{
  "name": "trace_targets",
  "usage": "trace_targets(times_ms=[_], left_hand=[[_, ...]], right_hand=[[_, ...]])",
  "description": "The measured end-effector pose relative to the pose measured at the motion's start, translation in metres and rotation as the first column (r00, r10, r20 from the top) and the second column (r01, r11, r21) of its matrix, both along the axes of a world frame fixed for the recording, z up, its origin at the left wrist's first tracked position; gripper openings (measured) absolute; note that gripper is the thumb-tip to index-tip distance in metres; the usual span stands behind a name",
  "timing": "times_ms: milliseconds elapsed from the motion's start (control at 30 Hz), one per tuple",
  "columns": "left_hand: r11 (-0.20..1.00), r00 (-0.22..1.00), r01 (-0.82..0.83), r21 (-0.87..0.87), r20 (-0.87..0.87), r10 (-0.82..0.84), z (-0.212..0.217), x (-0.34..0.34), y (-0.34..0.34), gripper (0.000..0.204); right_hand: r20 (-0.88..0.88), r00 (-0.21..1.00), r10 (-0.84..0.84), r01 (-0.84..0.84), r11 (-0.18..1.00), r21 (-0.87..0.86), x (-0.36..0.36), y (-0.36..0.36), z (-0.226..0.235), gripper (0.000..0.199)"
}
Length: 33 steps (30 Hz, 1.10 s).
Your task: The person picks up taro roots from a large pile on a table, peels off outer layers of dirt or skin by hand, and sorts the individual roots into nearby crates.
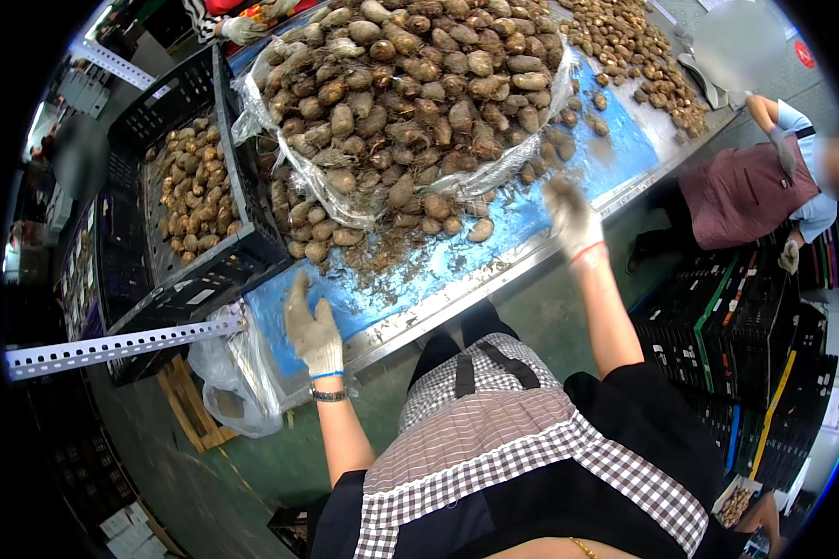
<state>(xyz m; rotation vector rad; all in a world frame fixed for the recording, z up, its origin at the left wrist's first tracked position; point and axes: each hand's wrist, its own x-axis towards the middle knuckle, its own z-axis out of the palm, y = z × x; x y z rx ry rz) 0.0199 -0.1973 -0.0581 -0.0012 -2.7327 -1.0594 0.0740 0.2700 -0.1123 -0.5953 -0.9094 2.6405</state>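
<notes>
A big heap of brown, hairy taro corms (410, 93) lies on a table lined with a blue sheet (438, 265), with clear plastic film (322, 186) around the heap. My left hand (312, 326), in a pale work glove, is over the sheet near the table's front edge. Its thumb stands away from the fingers, and nothing is in it. To the right, my right hand (573, 219), also gloved, hovers by the front edge beside some loose corms (555, 144). Motion smears its fingers, so what they hold cannot be made out. Dirt crumbs (382, 261) lie between the hands.
A black crate (242, 186) with small taro stands at the left, beside a perforated metal bar (126, 347). More small corms (634, 65) cover the table's far right. A co-worker in a maroon apron (746, 196) is at the right, near stacked black crates (718, 317). Another person's gloved hand (242, 31) shows at the far left.
</notes>
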Motion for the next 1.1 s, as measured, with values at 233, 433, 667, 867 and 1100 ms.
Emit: trace_targets(times_ms=[233, 433, 667, 867, 1100], left_hand=[[0.999, 0.966, 0.054, -0.011, 0.253, -0.049, 0.006, -0.002, -0.007, 0.030], [0.990, 0.994, 0.104, 0.094, -0.020, -0.103, 0.048, -0.003, 0.048, 0.050], [0.996, 0.997, 0.029, 0.088, -0.074, -0.023, 0.060, -0.006, 0.110, 0.045], [0.812, 0.887, 0.459, 0.361, -0.132, -0.443, 0.062, 0.012, 0.201, 0.042], [0.667, 0.782, 0.589, 0.456, -0.112, -0.613, 0.061, 0.027, 0.231, 0.040]], right_hand=[[0.406, 0.912, -0.065, -0.322, 0.501, 0.803, -0.005, -0.003, 0.052, 0.046], [0.240, 0.930, 0.279, -0.317, 0.274, 0.908, -0.026, -0.091, -0.006, 0.025], [0.299, 0.931, -0.212, -0.312, -0.032, 0.949, -0.040, -0.123, -0.030, 0.021], [0.315, 0.945, -0.090, -0.232, 0.493, 0.838, -0.030, -0.128, -0.039, 0.028], [0.271, 0.961, -0.051, -0.190, 0.589, 0.785, -0.009, -0.123, -0.024, 0.030]])
